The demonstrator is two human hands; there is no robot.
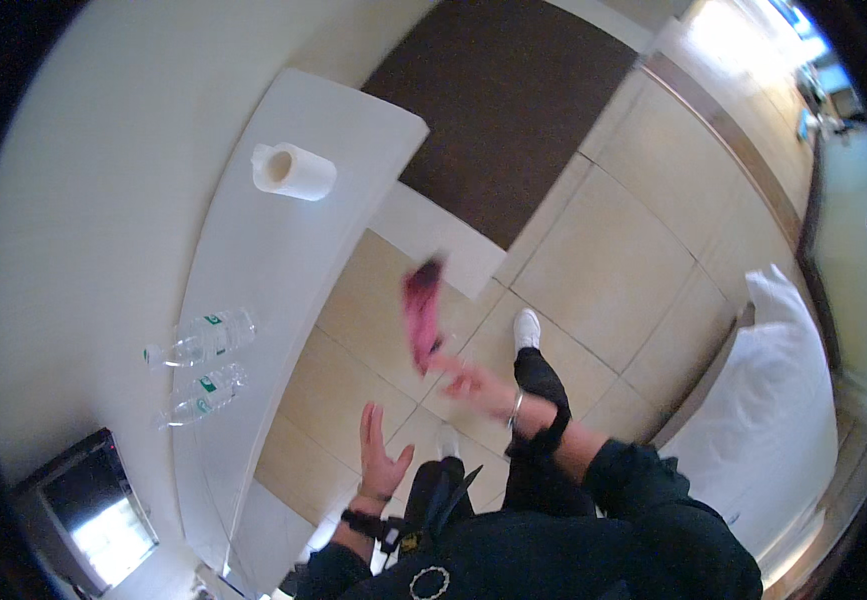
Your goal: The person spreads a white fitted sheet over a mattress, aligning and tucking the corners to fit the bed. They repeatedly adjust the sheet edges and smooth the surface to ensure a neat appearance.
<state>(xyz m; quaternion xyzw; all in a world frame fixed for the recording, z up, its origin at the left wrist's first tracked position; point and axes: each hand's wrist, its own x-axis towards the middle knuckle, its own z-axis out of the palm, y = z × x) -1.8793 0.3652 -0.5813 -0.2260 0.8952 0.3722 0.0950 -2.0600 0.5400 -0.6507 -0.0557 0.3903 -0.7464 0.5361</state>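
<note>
My right hand [478,386] is stretched forward over the tiled floor, blurred by motion. A pink and dark cloth-like item [423,311] reaches away from its fingertips; blur hides whether the fingers grip it or merely touch it. Lower and to the left, my left hand [383,457] holds nothing, its fingers raised and the thumb apart. On the white tabletop [283,255] to the left lie two clear plastic bottles [215,337] with green-marked labels. A white paper roll [302,172] lies on its side farther up the same top.
A screen [95,517] stands at the lower left. Beyond the table's end is a dark brown panel or mat [508,112]. White bedding [756,405] is on the right. My white shoe [527,328] is on the beige floor tiles [606,247].
</note>
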